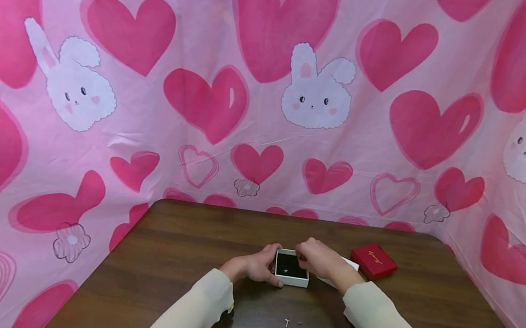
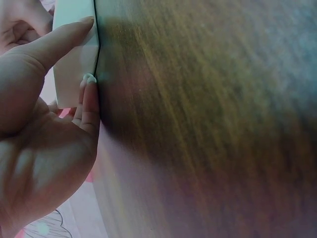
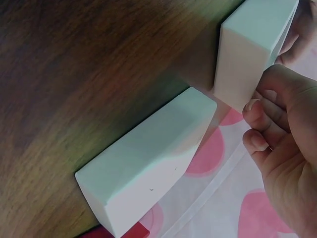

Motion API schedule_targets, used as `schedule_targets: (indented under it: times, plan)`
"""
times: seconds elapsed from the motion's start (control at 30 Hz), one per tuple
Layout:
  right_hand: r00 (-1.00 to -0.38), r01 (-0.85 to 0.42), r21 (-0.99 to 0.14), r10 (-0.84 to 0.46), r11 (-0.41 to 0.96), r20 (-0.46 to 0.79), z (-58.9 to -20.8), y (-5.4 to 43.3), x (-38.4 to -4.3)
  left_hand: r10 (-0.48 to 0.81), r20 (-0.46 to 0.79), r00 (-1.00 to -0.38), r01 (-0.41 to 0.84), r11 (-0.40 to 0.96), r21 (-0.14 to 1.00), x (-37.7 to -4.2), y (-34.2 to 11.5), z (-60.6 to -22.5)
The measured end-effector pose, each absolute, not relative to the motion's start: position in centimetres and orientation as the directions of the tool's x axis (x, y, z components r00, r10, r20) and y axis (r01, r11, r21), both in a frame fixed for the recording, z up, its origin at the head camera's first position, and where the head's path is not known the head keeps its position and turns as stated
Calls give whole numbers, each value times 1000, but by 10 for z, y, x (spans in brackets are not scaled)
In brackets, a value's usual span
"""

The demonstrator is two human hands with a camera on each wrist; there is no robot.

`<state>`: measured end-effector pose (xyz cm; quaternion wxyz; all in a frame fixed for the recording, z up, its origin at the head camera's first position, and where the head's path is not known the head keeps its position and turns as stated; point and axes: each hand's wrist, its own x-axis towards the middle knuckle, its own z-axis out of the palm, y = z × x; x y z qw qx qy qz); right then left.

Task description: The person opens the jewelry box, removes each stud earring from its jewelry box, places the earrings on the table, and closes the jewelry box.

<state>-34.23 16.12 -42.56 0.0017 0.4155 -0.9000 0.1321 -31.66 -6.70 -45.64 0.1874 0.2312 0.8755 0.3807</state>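
A small white box [image 1: 291, 282] with a black insert [image 1: 288, 263] sits on the table. On the insert lies a tiny silver star-shaped piece [image 1: 286, 270]. My left hand [image 1: 259, 264] holds the box at its left side, thumb against the front wall; the left wrist view shows that thumb [image 2: 69, 39] lying along the white side. Curled fingers of my right hand [image 1: 322, 258] reach over the box's far right edge onto the insert. Their tips are hidden, so whatever they may pinch does not show. Nearer me lie a small T-shaped silver piece [image 1: 287, 322] and another tiny piece [image 1: 300, 323].
Just right of the box is a second white box part [image 3: 148, 153], partly behind my right forearm in the head view. A red box [image 1: 374, 261] with gold lettering stands beyond it. Pink heart-patterned cloth [image 1: 266, 132] hangs around the brown table [image 1: 177, 246].
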Motion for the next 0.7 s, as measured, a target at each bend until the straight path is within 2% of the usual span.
schedule_targets:
  times: [0.7]
  plan:
    - [-682, -728, -196, -723, 657, 109, -430, 166, -337, 547, -136, -826, 284, 612, 738, -317, -65, -457]
